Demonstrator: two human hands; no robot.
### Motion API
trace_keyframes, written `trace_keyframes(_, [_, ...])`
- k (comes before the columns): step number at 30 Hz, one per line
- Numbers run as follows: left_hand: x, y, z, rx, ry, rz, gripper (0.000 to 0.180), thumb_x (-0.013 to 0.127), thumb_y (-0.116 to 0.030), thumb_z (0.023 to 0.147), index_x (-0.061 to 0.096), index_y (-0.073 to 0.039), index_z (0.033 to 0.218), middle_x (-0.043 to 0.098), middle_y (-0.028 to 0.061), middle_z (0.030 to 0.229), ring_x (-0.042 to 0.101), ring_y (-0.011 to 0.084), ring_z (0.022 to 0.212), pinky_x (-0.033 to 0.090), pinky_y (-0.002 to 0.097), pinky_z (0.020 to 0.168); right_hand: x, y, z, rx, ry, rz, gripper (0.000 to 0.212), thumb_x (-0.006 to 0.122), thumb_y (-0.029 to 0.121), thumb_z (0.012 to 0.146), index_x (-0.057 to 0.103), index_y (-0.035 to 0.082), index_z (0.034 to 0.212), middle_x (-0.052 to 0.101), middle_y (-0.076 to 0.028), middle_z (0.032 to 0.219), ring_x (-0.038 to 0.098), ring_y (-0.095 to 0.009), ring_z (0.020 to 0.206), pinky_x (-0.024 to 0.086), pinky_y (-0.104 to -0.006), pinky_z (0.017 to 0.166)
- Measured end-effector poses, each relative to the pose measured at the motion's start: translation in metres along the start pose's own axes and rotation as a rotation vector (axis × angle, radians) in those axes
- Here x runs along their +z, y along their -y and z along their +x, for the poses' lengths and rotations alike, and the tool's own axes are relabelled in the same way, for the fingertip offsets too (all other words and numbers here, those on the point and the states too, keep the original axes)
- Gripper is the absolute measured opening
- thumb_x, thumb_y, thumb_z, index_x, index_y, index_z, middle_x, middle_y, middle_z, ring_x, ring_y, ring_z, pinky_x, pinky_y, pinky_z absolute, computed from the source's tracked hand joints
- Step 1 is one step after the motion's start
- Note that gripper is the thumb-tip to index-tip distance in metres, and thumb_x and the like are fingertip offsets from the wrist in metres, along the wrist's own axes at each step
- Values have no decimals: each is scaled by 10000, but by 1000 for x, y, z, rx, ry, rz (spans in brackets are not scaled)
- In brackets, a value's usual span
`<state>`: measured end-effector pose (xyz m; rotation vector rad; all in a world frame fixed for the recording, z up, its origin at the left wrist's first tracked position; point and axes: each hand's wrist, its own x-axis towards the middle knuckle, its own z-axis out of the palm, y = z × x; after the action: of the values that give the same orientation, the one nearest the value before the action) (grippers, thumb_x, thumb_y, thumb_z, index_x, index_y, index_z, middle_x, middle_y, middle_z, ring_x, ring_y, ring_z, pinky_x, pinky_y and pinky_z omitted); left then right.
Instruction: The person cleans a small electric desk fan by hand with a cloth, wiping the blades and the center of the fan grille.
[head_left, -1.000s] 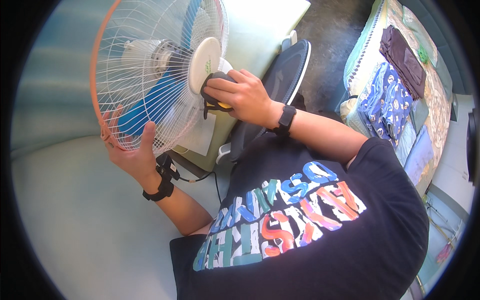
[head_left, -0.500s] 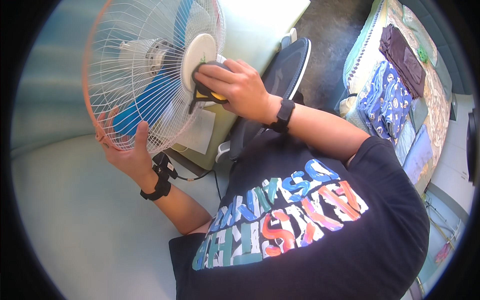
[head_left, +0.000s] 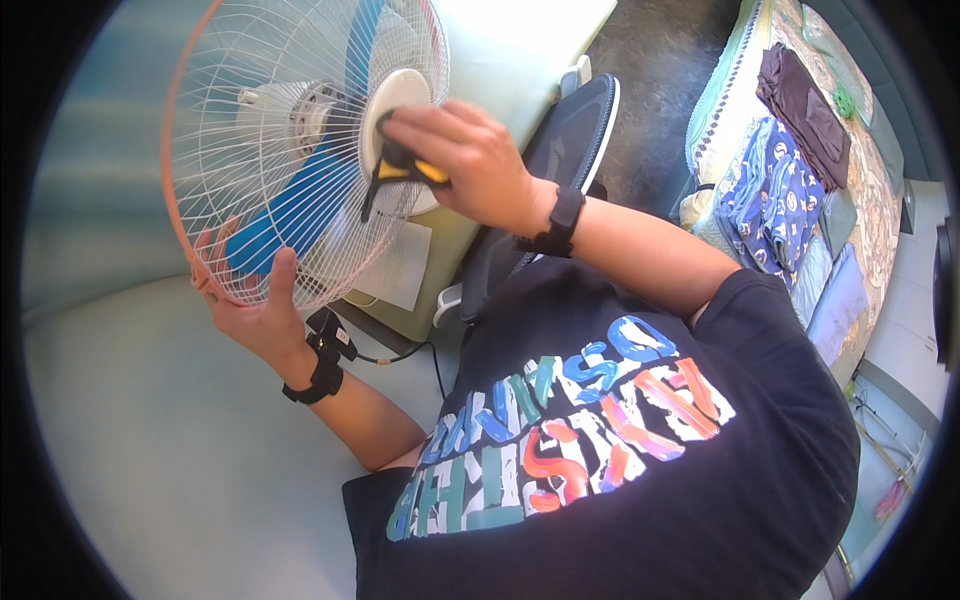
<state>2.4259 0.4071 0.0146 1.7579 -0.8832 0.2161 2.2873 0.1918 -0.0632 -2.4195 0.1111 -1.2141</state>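
Observation:
An electric fan with a white wire guard (head_left: 215, 140), a pinkish-orange rim and blue blades (head_left: 290, 205) stands at the upper left. My left hand (head_left: 255, 315) grips the lower edge of the guard, its thumb in front and its fingers behind the wires. My right hand (head_left: 470, 160) is closed on a black and yellow cloth (head_left: 400, 165), pressed to the round white centre cap (head_left: 402, 95) of the guard. One dark corner of the cloth hangs down over the wires.
Behind the fan is a pale green table (head_left: 500, 60) with a white paper sheet (head_left: 400, 265). A dark mesh chair (head_left: 570, 135) stands beside it. Folded blue patterned cloth (head_left: 770, 200) and a dark brown garment (head_left: 805, 110) lie on a bed at right. A black cable (head_left: 400, 352) runs near my left wrist.
My right hand and the cloth have shifted slightly left across the centre cap and the wires. My left hand keeps its hold on the guard's edge.

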Motion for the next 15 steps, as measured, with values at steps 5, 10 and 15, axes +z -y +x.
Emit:
trace_keyframes(5, [1, -1, 1, -14, -18, 9, 728, 822, -45, 775, 425, 36, 1379, 618, 215, 1257, 655, 208, 1013, 567, 272, 835, 9, -19, 1, 234, -152, 67, 500, 713, 5, 708, 626, 42, 1199, 658, -101, 1180, 630, -343, 946, 521, -415, 863])
trace_keyframes(10, [2, -2, 0, -14, -19, 22, 733, 826, -51, 771, 423, 35, 1378, 619, 218, 1252, 657, 213, 1011, 573, 289, 838, 13, -8, -35, 272, 55, 115, 522, 724, 10, 703, 621, 54, 1213, 635, -101, 1222, 625, -344, 999, 518, -414, 873])
trace_keyframes(15, [0, 2, -2, -14, -15, -8, 723, 820, -40, 776, 426, 31, 1378, 618, 223, 1250, 658, 215, 1008, 578, 305, 843, -8, 19, -7, 128, 57, 181, 538, 733, 0, 723, 619, 18, 1248, 637, -150, 1213, 639, -364, 1027, 531, -401, 874])
